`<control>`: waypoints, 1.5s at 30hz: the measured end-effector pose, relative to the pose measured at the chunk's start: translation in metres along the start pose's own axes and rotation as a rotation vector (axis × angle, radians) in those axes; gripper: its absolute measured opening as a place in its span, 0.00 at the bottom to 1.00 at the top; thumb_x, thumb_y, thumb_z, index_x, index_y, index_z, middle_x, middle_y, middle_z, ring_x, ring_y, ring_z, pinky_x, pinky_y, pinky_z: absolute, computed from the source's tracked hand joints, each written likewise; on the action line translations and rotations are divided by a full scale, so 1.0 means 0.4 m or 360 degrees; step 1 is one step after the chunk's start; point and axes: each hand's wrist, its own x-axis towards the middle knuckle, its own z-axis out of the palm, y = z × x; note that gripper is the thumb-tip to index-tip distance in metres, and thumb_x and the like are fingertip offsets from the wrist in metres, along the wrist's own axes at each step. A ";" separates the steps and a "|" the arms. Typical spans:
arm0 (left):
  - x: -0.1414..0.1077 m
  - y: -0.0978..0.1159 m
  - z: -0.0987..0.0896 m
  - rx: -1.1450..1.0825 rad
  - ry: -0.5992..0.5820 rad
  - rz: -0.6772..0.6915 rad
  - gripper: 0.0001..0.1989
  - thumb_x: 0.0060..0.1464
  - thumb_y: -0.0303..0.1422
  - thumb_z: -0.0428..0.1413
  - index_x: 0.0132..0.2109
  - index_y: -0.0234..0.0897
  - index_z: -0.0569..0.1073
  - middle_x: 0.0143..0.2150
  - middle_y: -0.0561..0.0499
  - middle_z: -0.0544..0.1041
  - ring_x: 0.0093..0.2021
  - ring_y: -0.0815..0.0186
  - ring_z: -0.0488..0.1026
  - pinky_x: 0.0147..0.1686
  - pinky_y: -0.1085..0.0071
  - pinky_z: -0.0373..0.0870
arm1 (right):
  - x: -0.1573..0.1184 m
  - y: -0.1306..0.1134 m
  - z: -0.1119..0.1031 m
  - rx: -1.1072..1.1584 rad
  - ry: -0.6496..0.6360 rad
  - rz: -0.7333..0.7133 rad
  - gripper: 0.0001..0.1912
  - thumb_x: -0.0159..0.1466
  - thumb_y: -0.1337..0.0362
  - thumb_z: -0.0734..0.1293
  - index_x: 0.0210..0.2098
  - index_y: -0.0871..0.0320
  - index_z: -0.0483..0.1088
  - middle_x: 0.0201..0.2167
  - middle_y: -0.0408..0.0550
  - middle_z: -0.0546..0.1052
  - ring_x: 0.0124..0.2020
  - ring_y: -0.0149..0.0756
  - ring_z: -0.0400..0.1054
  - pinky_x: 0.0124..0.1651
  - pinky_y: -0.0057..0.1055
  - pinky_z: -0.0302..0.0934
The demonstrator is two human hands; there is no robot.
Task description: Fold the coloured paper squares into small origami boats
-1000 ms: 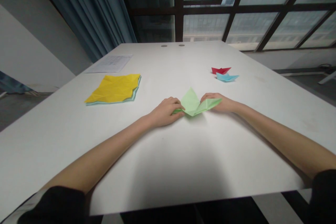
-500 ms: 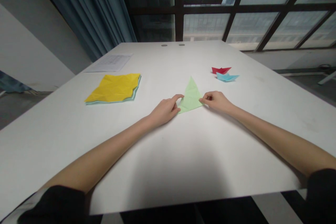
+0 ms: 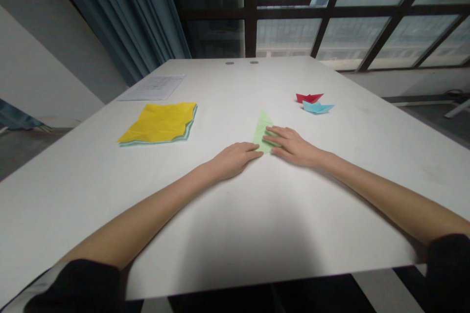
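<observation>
A light green paper [image 3: 261, 129], folded to a narrow triangle with its tip pointing away from me, lies on the white table [image 3: 227, 225]. My left hand [image 3: 235, 159] rests at its lower left corner, fingertips on the paper and thumb stretched along the near edge. Spread fingers of my right hand [image 3: 290, 145] lie flat over the right side of the paper and cover part of it.
A stack of yellow paper [image 3: 161, 123] with pale green sheets beneath lies on the left. Behind it is a printed sheet [image 3: 156, 88]. A red paper boat [image 3: 308, 98] and a blue paper boat [image 3: 317, 107] stand at the right.
The green triangle has become narrower, its right part folded over to the left. My right hand has let go of the right corner, moved left and opened flat over the paper.
</observation>
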 end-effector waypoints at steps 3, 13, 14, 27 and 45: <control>0.000 0.003 -0.005 -0.0024 -0.0029 0.0003 0.18 0.61 0.29 0.44 0.56 0.39 0.67 0.59 0.43 0.67 0.57 0.60 0.65 0.54 0.63 0.61 | -0.001 -0.005 0.003 0.0049 -0.0286 -0.0022 0.30 0.67 0.50 0.49 0.65 0.55 0.46 0.66 0.54 0.47 0.66 0.48 0.41 0.62 0.59 0.33; -0.002 0.008 -0.016 0.0028 0.0026 0.0029 0.18 0.59 0.27 0.45 0.54 0.40 0.70 0.56 0.43 0.69 0.54 0.60 0.68 0.52 0.61 0.64 | -0.003 0.026 0.007 0.0016 -0.0389 0.0302 0.36 0.65 0.44 0.45 0.66 0.56 0.42 0.67 0.54 0.43 0.66 0.50 0.36 0.62 0.61 0.29; -0.001 0.008 -0.020 0.0033 0.0045 0.0013 0.17 0.59 0.28 0.46 0.53 0.40 0.71 0.55 0.43 0.70 0.53 0.59 0.69 0.51 0.60 0.65 | -0.003 0.027 0.007 0.0021 -0.0382 0.0302 0.35 0.65 0.44 0.45 0.66 0.56 0.42 0.66 0.54 0.44 0.66 0.50 0.37 0.62 0.62 0.30; -0.001 0.004 -0.033 -0.0076 0.0027 -0.0009 0.15 0.58 0.28 0.47 0.47 0.41 0.75 0.50 0.46 0.74 0.48 0.60 0.70 0.48 0.63 0.65 | -0.003 0.045 0.001 -0.0002 -0.0028 0.0290 0.17 0.64 0.57 0.54 0.49 0.57 0.62 0.56 0.57 0.66 0.59 0.50 0.55 0.56 0.60 0.45; 0.011 0.006 -0.035 -0.0405 0.0199 -0.0746 0.15 0.50 0.36 0.54 0.45 0.38 0.75 0.45 0.47 0.75 0.47 0.58 0.69 0.49 0.60 0.64 | 0.006 0.031 0.006 -0.0210 0.0273 0.0105 0.24 0.62 0.62 0.59 0.57 0.57 0.60 0.50 0.58 0.67 0.49 0.48 0.59 0.49 0.45 0.56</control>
